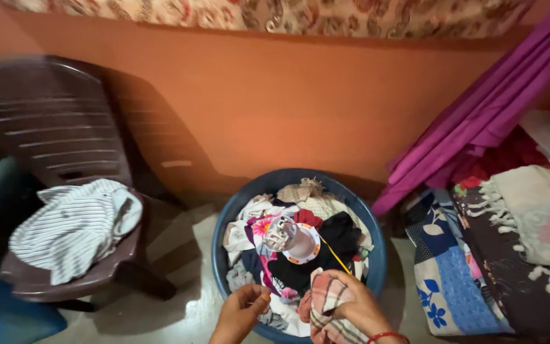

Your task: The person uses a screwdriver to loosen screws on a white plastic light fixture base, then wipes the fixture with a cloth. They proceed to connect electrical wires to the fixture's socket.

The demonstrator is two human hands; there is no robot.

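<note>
Fingers [345, 302] on checked cloth [326, 312] — tub rim [221, 223] near

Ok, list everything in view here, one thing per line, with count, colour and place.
tub: one, blue, round, on the floor at centre
clothes pile: one heap, mixed colours, inside the tub
white object: one, white with an orange-dotted rim, atop the clothes pile
chair: one, dark brown plastic, left
striped cloth: one, white with dark stripes, on the chair seat
purple fabric: one, leaning against the wall, right
bedding: several patterned pieces, right
left hand: pinched, near the tub's front rim
right hand: holding a checked cloth
</note>
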